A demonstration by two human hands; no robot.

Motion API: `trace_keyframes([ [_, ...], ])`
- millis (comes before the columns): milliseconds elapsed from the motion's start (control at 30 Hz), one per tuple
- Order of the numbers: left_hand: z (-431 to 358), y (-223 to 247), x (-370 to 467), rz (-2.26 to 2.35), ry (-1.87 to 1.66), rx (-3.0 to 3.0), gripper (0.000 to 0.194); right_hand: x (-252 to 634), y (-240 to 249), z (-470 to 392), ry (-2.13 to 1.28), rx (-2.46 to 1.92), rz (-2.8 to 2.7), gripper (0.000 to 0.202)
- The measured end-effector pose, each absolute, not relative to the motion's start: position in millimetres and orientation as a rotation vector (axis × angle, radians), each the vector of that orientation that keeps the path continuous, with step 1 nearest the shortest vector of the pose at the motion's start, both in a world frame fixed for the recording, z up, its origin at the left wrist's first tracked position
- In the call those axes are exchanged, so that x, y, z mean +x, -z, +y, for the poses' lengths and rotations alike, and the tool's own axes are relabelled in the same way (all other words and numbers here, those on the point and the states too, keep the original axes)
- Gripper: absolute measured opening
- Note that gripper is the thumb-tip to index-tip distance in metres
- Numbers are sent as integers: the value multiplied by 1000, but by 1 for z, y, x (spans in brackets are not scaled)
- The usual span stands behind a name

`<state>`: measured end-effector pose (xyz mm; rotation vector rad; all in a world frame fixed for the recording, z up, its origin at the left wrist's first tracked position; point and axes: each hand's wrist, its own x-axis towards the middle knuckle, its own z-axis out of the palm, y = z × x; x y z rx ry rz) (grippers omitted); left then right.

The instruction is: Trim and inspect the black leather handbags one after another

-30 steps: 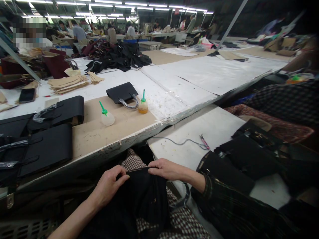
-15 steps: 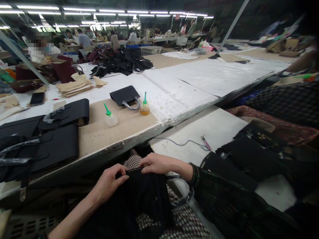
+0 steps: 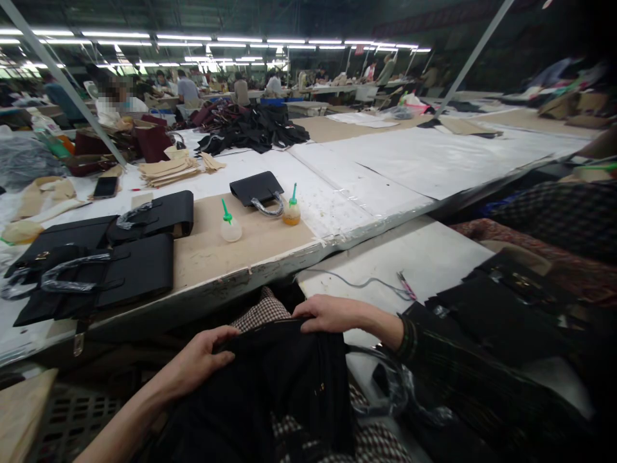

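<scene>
Across my lap lies a black handbag (image 3: pixel 289 366), its dark cloth hanging toward me and a plastic-wrapped handle (image 3: pixel 395 386) sticking out on the right. My left hand (image 3: pixel 212 350) is closed on the left end of the bag's upper edge, thumb and fingers pinching the cloth. Toward the right end of that same edge, my right hand (image 3: pixel 328 313) grips it between thumb and fingers. Checked cloth (image 3: pixel 263 308) shows beneath and behind the bag. The fingertips on the bag's far side are hidden.
Black handbags (image 3: pixel 139 270) with wrapped handles sit on the worktable (image 3: pixel 250 273) to the left. Two squeeze bottles (image 3: pixel 231 228) and another small bag (image 3: pixel 255 188) stand ahead. A white side table (image 3: pixel 376 257) holds snips (image 3: pixel 406 286) and black pieces (image 3: pixel 506 315). Co-workers sit farther back.
My hands have moved apart along the bag's upper edge, the left one outward to the left, stretching the edge wider. The view has shifted, so the table appears farther right.
</scene>
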<state>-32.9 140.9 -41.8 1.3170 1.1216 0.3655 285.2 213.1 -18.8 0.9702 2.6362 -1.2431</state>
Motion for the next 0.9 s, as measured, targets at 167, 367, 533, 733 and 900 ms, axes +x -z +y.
trace_keyframes([
  [167, 150, 33, -24, 1065, -321, 1260, 41, 261, 15, 223, 989, 888, 2656, 47],
  [367, 155, 30, -22, 1073, -310, 1372, 43, 218, 40, 232, 1634, 616, 2686, 38],
  [533, 151, 32, -25, 1057, -319, 1250, 41, 208, 54, 234, 1679, 596, 2645, 28],
  [733, 157, 42, -31, 1031, -290, 1122, 37, 203, 55, 232, 1555, 601, 2694, 25],
  [900, 167, 54, -38, 978, -249, 1001, 36, 202, 72, 239, 1613, 509, 2719, 27],
])
